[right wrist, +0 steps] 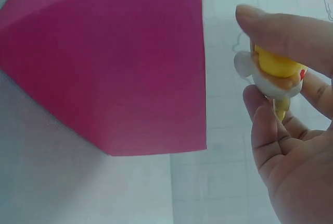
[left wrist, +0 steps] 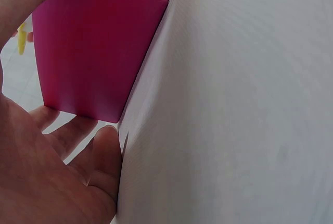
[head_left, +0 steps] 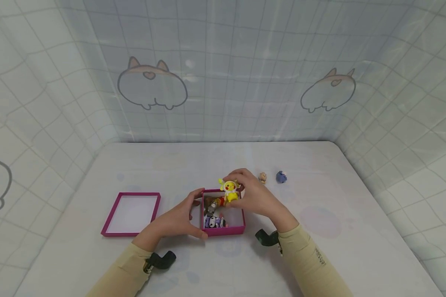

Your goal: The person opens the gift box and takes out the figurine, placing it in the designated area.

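A yellow Pikachu figurine (head_left: 230, 188) with a white hood is pinched between the thumb and fingers of my right hand (head_left: 259, 194), above the right back part of a magenta box (head_left: 224, 231). In the right wrist view the figurine (right wrist: 281, 66) sits between thumb and fingertips, beside the box wall (right wrist: 140, 78). My left hand (head_left: 176, 220) grips the box's left side, thumb at the front corner and fingers toward the back one. Inside the box lie a purple-and-white figurine (head_left: 212, 222) and a grey one (head_left: 212, 207), with brown and red pieces partly hidden behind.
To the left lies a shallow magenta-rimmed lid (head_left: 131, 234) with a white inside. Behind my right hand stand a small tan figurine (head_left: 262, 177) and a blue one (head_left: 281, 177). Tile-patterned sheets (head_left: 223, 103) rise at the table's back and sides.
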### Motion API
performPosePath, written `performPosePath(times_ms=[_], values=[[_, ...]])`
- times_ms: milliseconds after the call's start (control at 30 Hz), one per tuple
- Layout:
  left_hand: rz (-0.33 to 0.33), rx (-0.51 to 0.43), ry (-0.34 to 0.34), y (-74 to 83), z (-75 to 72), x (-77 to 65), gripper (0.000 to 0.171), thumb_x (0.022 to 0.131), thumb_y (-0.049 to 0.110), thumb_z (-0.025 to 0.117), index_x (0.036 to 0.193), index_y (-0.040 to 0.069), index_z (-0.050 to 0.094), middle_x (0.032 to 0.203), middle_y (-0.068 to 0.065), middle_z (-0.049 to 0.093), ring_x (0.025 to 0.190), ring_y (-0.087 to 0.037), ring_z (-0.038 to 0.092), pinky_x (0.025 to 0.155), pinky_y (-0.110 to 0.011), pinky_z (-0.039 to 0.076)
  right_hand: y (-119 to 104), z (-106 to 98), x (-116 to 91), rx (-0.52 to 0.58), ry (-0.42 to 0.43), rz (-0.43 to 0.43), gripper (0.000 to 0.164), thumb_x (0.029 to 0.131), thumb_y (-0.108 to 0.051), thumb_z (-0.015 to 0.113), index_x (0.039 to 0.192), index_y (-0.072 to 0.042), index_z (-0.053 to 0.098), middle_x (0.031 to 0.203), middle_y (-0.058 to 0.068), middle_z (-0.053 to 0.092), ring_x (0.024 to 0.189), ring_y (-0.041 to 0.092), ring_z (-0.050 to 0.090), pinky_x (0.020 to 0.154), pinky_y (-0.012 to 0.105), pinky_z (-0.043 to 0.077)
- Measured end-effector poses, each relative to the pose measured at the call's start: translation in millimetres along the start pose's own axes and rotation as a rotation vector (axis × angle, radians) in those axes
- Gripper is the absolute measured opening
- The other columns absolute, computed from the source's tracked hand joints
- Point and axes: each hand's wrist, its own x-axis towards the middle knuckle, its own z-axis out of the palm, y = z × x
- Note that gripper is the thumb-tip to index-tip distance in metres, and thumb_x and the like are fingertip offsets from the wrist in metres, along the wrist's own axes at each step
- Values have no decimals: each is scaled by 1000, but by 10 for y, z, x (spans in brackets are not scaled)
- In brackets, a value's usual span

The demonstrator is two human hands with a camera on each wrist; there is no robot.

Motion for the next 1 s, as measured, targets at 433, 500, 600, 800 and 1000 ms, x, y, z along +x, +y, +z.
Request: performPosePath(times_ms=[433,500,600,800,1000], values=[[17,-4,-4,-14,-6,0,132,53,53,94,155,32,13,155,2,28,134,-21,39,98,-45,49,55,-81,-91,-48,93,64,60,74,-16,88,127,-22,62,139,-7,45,108,13,55,91,37,53],[16,-5,-7,-17,-5,0,132,54,53,94,155,33,12,155,2,28,134,-21,39,98,-45,49,74,-99,-109,-52,107,73,60,74,-15,88,128,-23,62,143,-4,42,109,15,56,90,40,54],[24,-10,-6,-17,-4,-1,131,54,52,94,155,32,13,156,1,27,135,-22,39,99,-45,48,116,-129,-135,-47,117,80,60,75,-16,88,129,-23,62,144,0,41,106,17,57,88,43,55],[28,-12,-7,-26,-4,0,129,56,51,94,155,32,14,156,1,27,135,-22,38,101,-45,46,214,-188,-188,-34,130,106,59,76,-15,87,129,-23,62,139,2,43,101,17,56,87,43,55],[25,-20,-11,-16,-9,-3,129,56,49,94,155,30,14,156,0,27,135,-23,38,101,-46,46,295,-269,-250,-44,158,127,60,75,-11,87,128,-21,61,142,7,41,100,20,58,87,43,55]])
